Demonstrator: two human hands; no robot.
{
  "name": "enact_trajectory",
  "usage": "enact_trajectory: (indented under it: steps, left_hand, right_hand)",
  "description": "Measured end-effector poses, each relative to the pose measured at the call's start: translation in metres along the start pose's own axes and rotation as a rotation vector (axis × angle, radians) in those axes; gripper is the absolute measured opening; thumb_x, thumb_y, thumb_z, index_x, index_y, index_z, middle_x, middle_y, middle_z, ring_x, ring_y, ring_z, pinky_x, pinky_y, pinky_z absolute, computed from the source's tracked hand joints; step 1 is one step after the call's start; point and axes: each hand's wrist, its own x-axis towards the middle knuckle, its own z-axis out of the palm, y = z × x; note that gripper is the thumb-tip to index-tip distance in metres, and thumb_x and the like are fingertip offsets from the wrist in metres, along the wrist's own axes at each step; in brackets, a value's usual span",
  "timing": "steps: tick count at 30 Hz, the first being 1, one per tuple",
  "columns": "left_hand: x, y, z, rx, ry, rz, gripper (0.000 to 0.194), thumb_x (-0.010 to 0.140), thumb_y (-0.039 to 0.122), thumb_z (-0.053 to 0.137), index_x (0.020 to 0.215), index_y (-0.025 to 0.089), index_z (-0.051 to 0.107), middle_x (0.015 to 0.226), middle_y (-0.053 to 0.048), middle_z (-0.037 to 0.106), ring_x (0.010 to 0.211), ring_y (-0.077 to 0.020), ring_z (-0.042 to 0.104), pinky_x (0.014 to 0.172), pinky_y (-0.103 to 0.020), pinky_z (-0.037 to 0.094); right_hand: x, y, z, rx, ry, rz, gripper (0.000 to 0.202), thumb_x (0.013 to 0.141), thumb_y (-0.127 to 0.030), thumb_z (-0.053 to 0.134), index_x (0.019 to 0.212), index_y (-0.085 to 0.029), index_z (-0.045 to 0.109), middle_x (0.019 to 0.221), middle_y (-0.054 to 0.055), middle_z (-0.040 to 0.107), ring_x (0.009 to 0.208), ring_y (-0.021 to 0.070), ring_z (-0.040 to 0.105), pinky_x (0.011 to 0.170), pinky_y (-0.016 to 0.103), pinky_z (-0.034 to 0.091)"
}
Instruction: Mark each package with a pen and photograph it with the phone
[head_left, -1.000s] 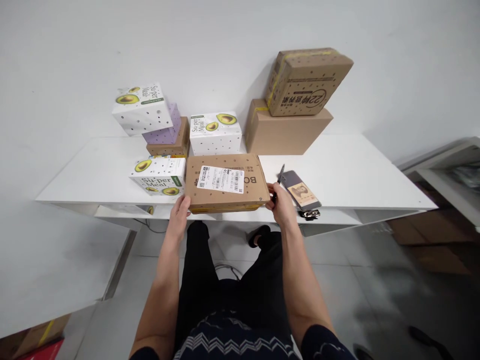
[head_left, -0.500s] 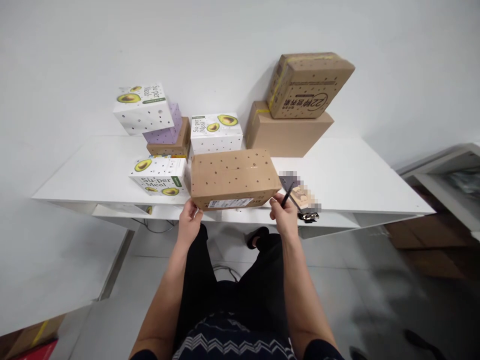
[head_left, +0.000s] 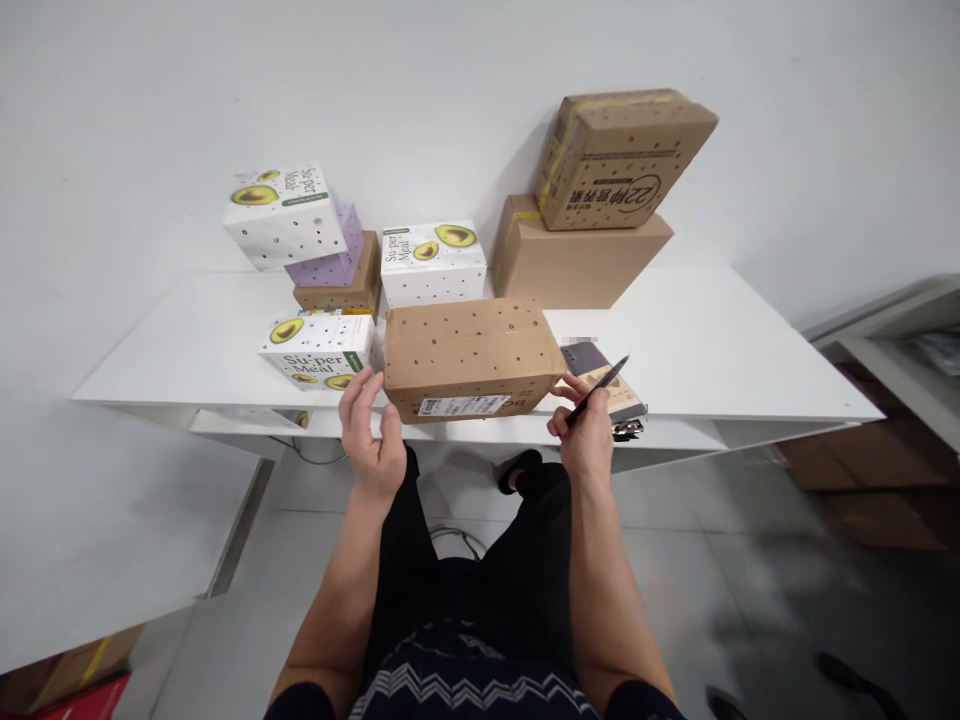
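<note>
A brown cardboard box (head_left: 472,345) with small dark marks rests at the front edge of the white table, a white label (head_left: 465,405) on its near side. Beside the box's left corner is my left hand (head_left: 373,435), open with its fingers apart. My right hand (head_left: 589,435) is closed round a black pen (head_left: 598,390), near the box's right corner; whether a finger touches the box I cannot tell. Just past that hand lie a dark phone (head_left: 583,357) and a clipboard (head_left: 630,428), partly covered by a tan item (head_left: 619,398).
White avocado-printed boxes stand on the white table (head_left: 750,360): one at front left (head_left: 319,350), one behind (head_left: 433,262), one (head_left: 285,215) atop a purple box (head_left: 330,262). Two stacked cartons (head_left: 577,265) stand back right. Shelving (head_left: 907,350) is at the right.
Both hands have drawn away from the box's lower corners. My left hand has opened; my right still holds the pen, now tilted up to the right. The box has barely moved.
</note>
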Motion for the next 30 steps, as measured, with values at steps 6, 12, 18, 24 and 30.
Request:
enact_trajectory:
  steps: [6,12,18,24,30]
  left_hand:
    - [0.017,0.014,0.015,0.095,-0.011,0.044,0.043,0.091,0.041,0.06,0.13,0.021,0.059,0.141,-0.014,0.052,0.136,-0.0289,0.043,0.118,-0.049,0.028]
    - [0.023,-0.005,0.019,0.11,-0.148,-0.233,0.051,0.095,0.05,0.052,0.138,0.023,0.052,0.138,-0.014,0.056,0.133,-0.0303,0.048,0.114,-0.051,0.035]
    - [0.009,-0.021,0.02,-0.096,-0.132,-0.156,0.048,0.091,0.036,0.059,0.136,0.023,0.048,0.133,-0.012,0.058,0.121,-0.0242,0.058,0.101,-0.04,0.049]
    - [-0.03,-0.055,0.024,0.029,-0.136,-0.263,0.051,0.087,0.023,0.058,0.136,0.022,0.044,0.129,-0.014,0.058,0.114,-0.0217,0.061,0.097,-0.037,0.051]
    - [-0.031,-0.032,0.021,0.205,-0.001,0.112,0.053,0.087,0.018,0.054,0.139,0.021,0.043,0.138,-0.016,0.048,0.132,-0.0267,0.047,0.109,-0.047,0.043]
  right_hand:
    - [-0.003,-0.008,0.002,-0.017,-0.012,-0.042,0.06,0.086,-0.074,0.045,0.11,-0.023,0.064,0.097,0.003,0.062,0.041,0.0018,0.031,0.04,0.023,0.03]
    - [0.004,-0.019,0.012,-0.065,-0.105,-0.117,0.052,0.089,-0.067,0.047,0.11,-0.023,0.066,0.111,0.004,0.064,0.042,0.0006,0.03,0.04,0.023,0.03]
    - [0.008,-0.019,0.015,0.063,-0.085,-0.129,0.045,0.086,-0.065,0.054,0.101,-0.025,0.066,0.116,0.002,0.062,0.042,-0.0008,0.03,0.039,0.021,0.033]
    - [0.007,0.016,0.005,0.055,-0.029,0.095,0.052,0.082,-0.07,0.056,0.091,-0.02,0.064,0.108,0.003,0.065,0.04,-0.0016,0.027,0.038,0.02,0.031]
    - [0.004,-0.001,-0.009,0.024,0.053,-0.02,0.04,0.085,-0.05,0.061,0.114,-0.024,0.064,0.086,-0.002,0.063,0.043,0.0014,0.034,0.041,0.019,0.032]
